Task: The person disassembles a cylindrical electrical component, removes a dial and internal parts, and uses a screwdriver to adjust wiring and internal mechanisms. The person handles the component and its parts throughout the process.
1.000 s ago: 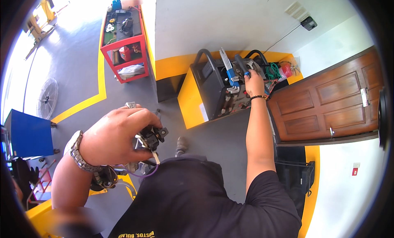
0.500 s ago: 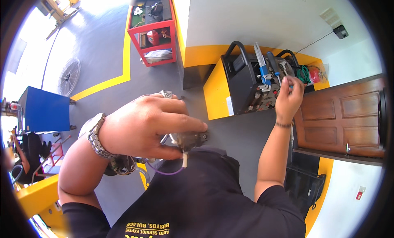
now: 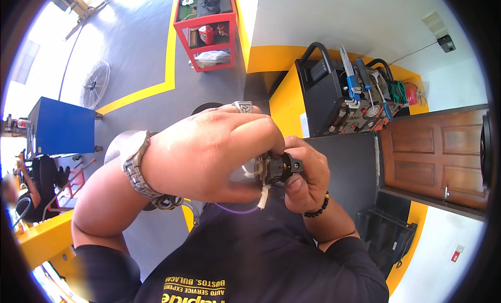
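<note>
Strong daylight from far left glares off the floor [image 3: 138,52] — the left hand [image 3: 201,149] blurs at the thumb [image 3: 241,191], the door [image 3: 430,151] at right bows.

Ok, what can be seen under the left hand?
Part of a dark mechanical piece shows, with a white connector and purple wire below. The right hand grips the piece's far end. What the left hand covers cannot be seen.

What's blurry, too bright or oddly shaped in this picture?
All in the head view: the left hand has a smeared thumb beside the black electrical component, while the metal watch band looks fairly crisp; glare washes out the upper-left floor; a hazy smudge softens the left sleeve; a dark, curved border surrounds everything.
</note>
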A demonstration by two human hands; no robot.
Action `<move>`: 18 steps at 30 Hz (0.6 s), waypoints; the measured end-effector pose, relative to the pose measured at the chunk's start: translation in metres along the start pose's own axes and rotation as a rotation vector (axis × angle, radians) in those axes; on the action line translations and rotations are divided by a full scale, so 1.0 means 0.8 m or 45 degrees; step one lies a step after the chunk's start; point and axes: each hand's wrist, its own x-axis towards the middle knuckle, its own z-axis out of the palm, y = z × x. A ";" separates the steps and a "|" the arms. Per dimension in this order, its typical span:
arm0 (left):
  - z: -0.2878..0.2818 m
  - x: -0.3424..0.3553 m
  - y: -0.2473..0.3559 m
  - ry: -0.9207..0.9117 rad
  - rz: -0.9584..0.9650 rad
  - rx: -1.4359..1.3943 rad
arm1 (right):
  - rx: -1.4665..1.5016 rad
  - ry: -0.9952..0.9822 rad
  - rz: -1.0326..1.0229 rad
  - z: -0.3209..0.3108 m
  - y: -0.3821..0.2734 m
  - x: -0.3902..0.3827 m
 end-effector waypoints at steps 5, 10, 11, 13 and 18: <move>0.001 -0.002 0.005 0.052 0.179 0.187 | 0.062 0.047 -0.028 0.006 0.005 -0.005; 0.004 -0.002 0.009 0.056 0.304 0.229 | 0.006 0.019 -0.024 0.001 0.002 -0.002; 0.005 -0.001 0.008 0.091 0.347 0.223 | 0.030 0.030 -0.013 0.004 0.000 -0.003; 0.008 0.000 0.008 0.102 0.383 0.296 | 0.320 0.058 0.265 0.011 -0.012 -0.010; 0.005 0.000 0.005 0.103 0.360 0.322 | 0.782 0.108 0.697 0.015 -0.022 -0.017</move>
